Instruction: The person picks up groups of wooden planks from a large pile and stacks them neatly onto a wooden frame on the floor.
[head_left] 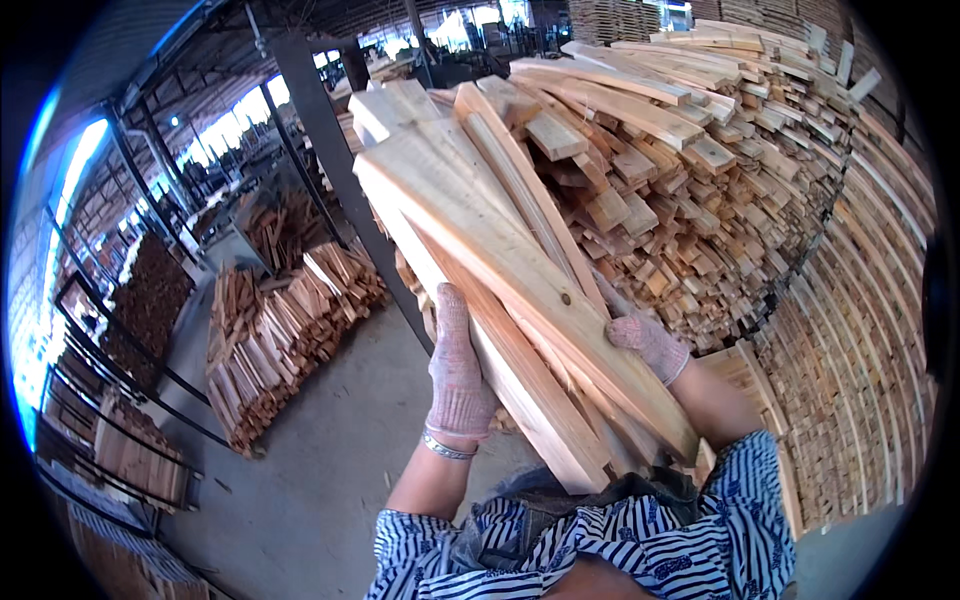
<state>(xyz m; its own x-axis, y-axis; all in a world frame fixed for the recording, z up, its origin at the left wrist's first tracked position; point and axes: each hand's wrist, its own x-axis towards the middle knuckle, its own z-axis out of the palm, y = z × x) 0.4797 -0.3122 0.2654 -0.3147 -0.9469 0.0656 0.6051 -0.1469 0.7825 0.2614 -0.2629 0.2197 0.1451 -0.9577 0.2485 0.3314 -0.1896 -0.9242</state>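
Observation:
I hold a bundle of long pale wooden planks [500,250] slanting from my chest up toward the upper left. My left hand [457,370], in a pinkish knit glove, grips the bundle's left side from below. My right hand [648,342], gloved the same way, clasps the right edge of the top plank. The planks' near ends rest against my striped blue-and-white shirt [620,540]. A bracelet sits on my left wrist.
A big jumbled stack of short planks [700,190] rises just ahead and right. Neat stacked boards [860,350] form a wall on the right. A dark steel post [335,170] stands left of the bundle. Smaller wood piles [270,340] and metal racks [110,400] line the concrete floor [320,470].

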